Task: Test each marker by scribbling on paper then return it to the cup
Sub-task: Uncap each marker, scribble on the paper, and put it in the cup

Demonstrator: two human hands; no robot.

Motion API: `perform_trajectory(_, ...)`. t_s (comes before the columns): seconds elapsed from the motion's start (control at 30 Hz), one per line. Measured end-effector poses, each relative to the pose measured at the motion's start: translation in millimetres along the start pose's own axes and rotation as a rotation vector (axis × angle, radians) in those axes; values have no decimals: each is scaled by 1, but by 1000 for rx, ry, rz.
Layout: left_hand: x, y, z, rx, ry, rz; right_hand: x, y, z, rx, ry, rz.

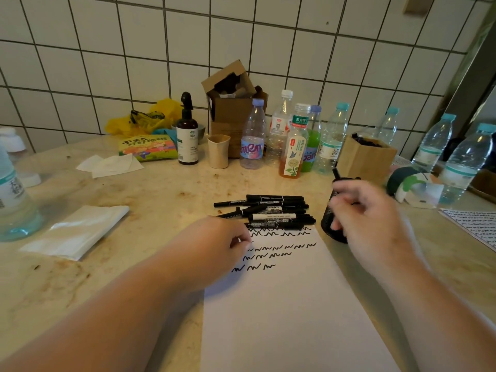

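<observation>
- I see the right hand (367,210) with fingers curled around a black marker (336,174), held above the black mesh cup (331,224).
- The left hand (214,245) rests on the paper (290,304); its fingers are curled at the top left edge, though I cannot tell whether they pinch it.
- A marker pile (271,212) lies on the counter (161,200) just beyond the paper's scribbles (271,255).

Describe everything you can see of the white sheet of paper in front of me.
The white paper lies flat on the beige stone table, running from the pile of black markers toward the viewer. Four rows of black zigzag scribbles cross its top; the rest is blank. The left hand rests at its upper left edge, and the black mesh cup stands by its upper right corner.
</observation>
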State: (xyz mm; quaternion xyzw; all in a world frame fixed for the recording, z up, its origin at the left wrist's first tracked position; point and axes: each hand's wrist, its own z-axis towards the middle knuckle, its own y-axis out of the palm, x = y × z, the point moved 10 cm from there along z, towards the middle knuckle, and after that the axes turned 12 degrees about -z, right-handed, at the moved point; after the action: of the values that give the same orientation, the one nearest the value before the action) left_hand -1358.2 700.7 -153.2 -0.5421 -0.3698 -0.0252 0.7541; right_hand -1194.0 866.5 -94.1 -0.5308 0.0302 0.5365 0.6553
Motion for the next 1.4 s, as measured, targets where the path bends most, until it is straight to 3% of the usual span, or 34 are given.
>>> perform_trajectory(0.1, -2, 4, 1, -28, -14, 47, -22, 47, -15, -384, -107, -256)
perform_trajectory(0.17, -2, 5, 1, -35, -17, 80, -32, 71, -21, -500, -180, -410)
perform_trajectory(0.47, 1, 6, 1, -57, -2, 119, -33, 118, 7, -472, -223, -655)
perform_trajectory(0.87, 2, 6, 1, -63, -13, 121, -30, 118, 8, -455, -235, -598)
perform_trajectory(1.07, -2, 7, 1, -56, -30, 99, -31, 109, 1, -534, -275, -672)
perform_trajectory(1.13, -5, 7, 1, -45, -32, 85, -30, 93, -4, -546, -213, -536)
perform_trajectory(1.3, -2, 5, 2, -18, -10, 56, -8, 74, -25, -581, 93, 207)
perform_trajectory(1.4, 8, 2, 1, -8, 33, 0, 6, 78, -31, -529, 194, 426)
